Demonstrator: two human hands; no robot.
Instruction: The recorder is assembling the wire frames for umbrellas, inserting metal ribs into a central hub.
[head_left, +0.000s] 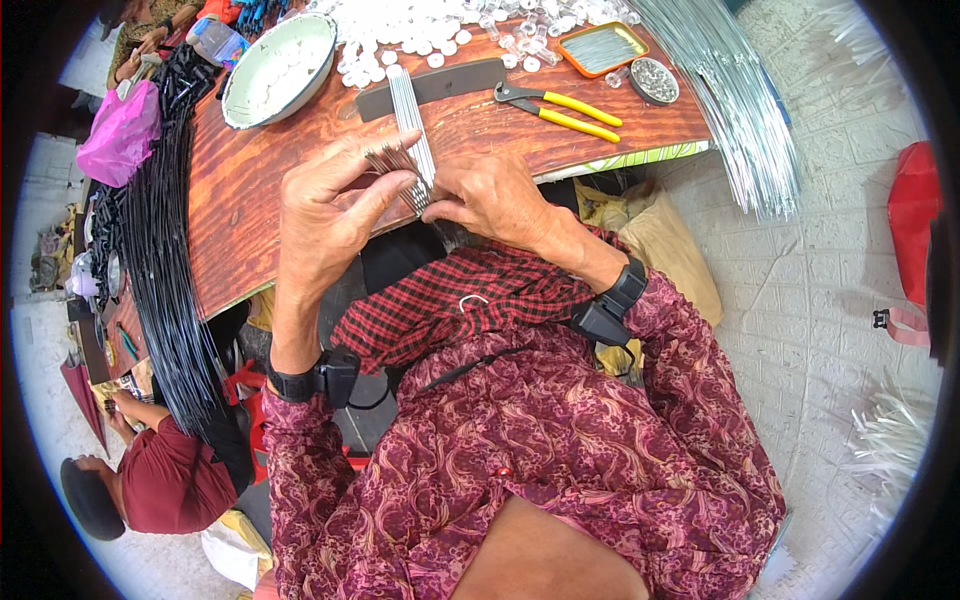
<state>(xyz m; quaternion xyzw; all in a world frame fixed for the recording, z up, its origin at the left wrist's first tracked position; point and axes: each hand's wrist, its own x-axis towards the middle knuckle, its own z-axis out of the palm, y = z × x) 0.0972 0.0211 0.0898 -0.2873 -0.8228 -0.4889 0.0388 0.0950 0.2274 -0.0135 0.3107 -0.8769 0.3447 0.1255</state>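
Note:
Above the table's near edge, my left hand [335, 195] pinches a bundle of thin metal rods [408, 110] between thumb and fingers. The bundle's pale, straight part points away from me, and shorter brownish wire ends fan out by the left fingertips. My right hand [500, 195] is closed against the bundle's near end, its fingers curled and partly hidden. A flat dark bar [462, 82] lies on the table by the rods' far end. To its right rest nippers with yellow handles [580, 113].
White plastic discs [405, 30] and clear plastic pieces cover the table's far side. A white bowl [240, 105], an orange-rimmed tin [605, 70] and a round tin [655, 80] stand around. Silver wires [735, 110] overhang the right edge, black rods [165, 250] the left. Another person [180, 470] sits lower left.

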